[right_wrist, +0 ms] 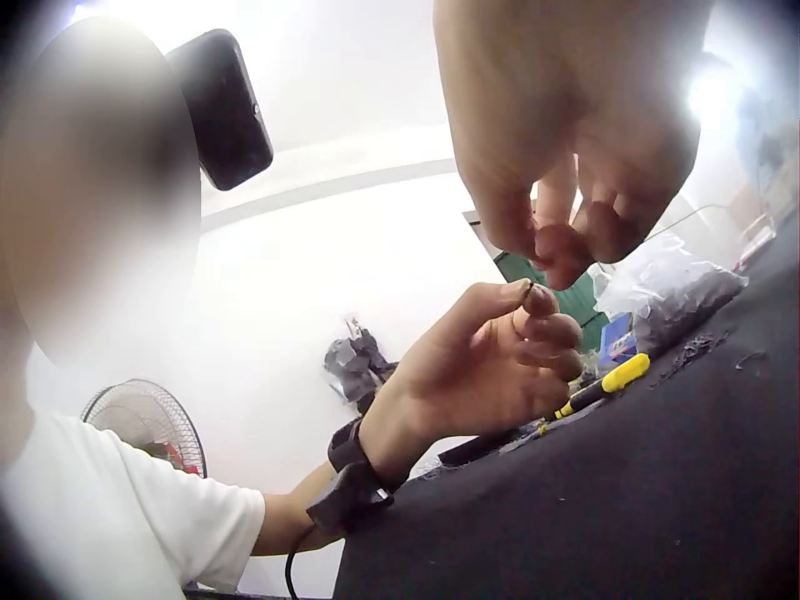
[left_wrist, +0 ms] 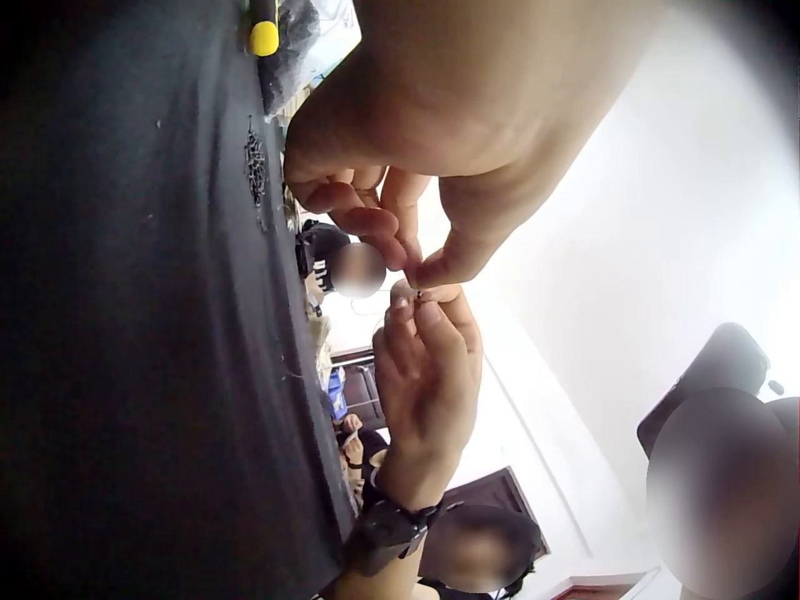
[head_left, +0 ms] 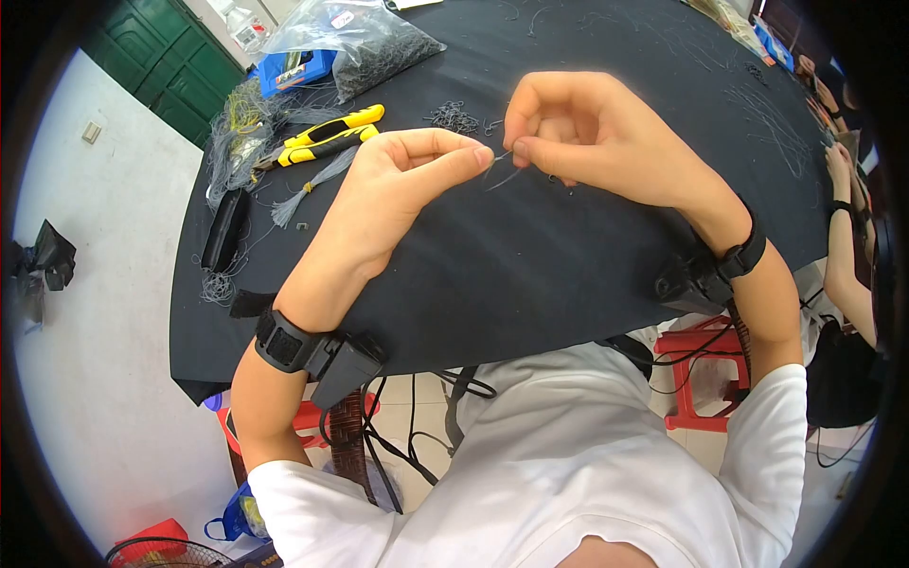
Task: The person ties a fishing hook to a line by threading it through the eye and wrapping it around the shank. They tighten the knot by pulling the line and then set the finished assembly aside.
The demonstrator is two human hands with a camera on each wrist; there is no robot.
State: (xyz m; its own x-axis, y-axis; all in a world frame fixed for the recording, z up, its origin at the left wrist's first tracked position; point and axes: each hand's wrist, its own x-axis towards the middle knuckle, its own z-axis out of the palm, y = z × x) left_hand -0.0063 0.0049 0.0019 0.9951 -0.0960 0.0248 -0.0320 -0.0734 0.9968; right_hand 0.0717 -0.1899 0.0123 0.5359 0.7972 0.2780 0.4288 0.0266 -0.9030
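White shirt (head_left: 568,426) comes nearest, by the desk's (head_left: 492,293) near edge. Above the middle of the desk, the left hand (head_left: 402,180) has a narrow grip, thumb and forefinger pinching a fine line (head_left: 502,157). The right hand (head_left: 601,142) pinches the line just beside it, its grip equally narrow. A loose end hangs below the fingertips. Beyond the hands, toward the far edge, sits a pile (head_left: 454,117) of dark bits. Toward the left edge lie yellow-and-black pliers (head_left: 336,126), with a tied bundle (head_left: 295,205) near them and a black tray (head_left: 224,230) closer to the near left corner. A tangle (head_left: 237,128) covers the left edge; beyond it, a blue box (head_left: 294,72) and a clear bag (head_left: 388,52) touch near the far left corner.
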